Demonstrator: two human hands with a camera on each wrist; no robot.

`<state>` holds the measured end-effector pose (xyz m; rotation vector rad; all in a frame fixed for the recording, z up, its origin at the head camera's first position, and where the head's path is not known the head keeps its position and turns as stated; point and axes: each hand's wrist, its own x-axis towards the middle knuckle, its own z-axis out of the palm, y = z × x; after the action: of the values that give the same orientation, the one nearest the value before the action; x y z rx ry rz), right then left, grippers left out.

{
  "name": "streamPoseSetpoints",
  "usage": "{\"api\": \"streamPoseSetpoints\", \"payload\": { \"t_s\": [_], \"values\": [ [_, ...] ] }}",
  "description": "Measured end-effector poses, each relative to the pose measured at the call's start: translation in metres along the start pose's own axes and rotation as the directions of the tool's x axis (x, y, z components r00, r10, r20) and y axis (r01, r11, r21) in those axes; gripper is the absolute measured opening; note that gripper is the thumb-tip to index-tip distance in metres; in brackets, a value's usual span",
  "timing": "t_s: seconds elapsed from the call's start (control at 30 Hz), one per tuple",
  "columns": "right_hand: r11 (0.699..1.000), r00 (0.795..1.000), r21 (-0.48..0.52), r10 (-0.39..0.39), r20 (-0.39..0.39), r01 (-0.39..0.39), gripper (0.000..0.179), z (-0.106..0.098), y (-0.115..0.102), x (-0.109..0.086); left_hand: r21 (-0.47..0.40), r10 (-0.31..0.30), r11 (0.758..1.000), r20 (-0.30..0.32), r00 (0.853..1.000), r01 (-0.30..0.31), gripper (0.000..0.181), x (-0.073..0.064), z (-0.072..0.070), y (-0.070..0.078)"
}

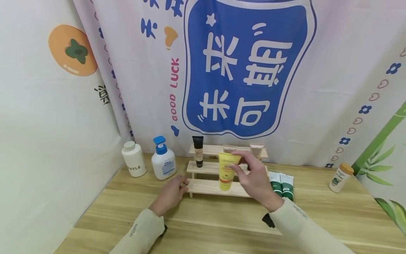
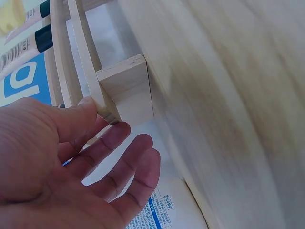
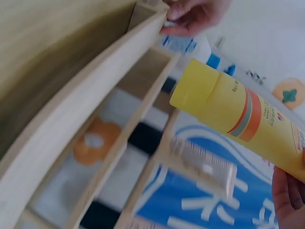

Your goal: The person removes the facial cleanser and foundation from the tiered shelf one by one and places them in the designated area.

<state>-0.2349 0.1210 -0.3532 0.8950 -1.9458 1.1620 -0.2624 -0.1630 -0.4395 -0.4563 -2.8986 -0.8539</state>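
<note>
Right hand (image 1: 255, 178) pinches a soft yellow plastic squeeze tube (image 1: 226, 173) between thumb and fingers, near its wide crimped end. From this hand the tube lies just to the left, its long axis close to upright with a slight lean, the cap pointing down. Behind the tube stands a three-tiered pale wooden rack (image 1: 206, 187); the right wrist view shows the cap apart from its front board. Beyond doubt the right hand is the nearer one to the tube. Well to its left, the left hand (image 1: 172, 194) grips the end of the rack's lowest board between thumb and forefinger, other fingers loosely bent.

Chinese print on the yellow tube is too small to read surely. Left of the left hand, a round white bottle with a pale cap (image 1: 134, 162) shows letters ending "AYLE"; the nearer white bottle with a blue pump (image 1: 164, 165) has illegible print. Ahead of both hands, a white printed curtain (image 1: 152, 88) reads "GOOD LUCK" and "未来可期".
</note>
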Motion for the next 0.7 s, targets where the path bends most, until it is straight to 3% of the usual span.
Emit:
{"api": "streamPoseSetpoints", "payload": {
  "t_s": [0.2,0.37,0.53,0.7],
  "values": [
    [0.996,0.999,-0.081,0.031,-0.032,-0.033,0.045,-0.043,0.009,-0.008,0.004,-0.020,1.000,0.011,1.000,0.020,0.014,0.000,0.001,-0.001],
    [0.970,0.997,-0.232,0.054,-0.062,-0.068,0.047,-0.084,0.022,-0.018,0.001,-0.022,1.000,0.018,1.000,0.022,0.015,0.001,0.000,0.000],
    [0.914,0.981,-0.363,0.148,-0.122,-0.183,0.045,-0.119,0.038,-0.028,-0.008,-0.014,1.000,0.013,1.000,0.014,0.015,0.001,0.000,-0.001],
    [0.837,0.946,-0.441,0.294,-0.136,-0.323,0.041,-0.144,0.058,-0.037,-0.006,-0.003,1.000,0.007,1.000,0.003,0.014,0.001,0.001,-0.001]
  ]
}}
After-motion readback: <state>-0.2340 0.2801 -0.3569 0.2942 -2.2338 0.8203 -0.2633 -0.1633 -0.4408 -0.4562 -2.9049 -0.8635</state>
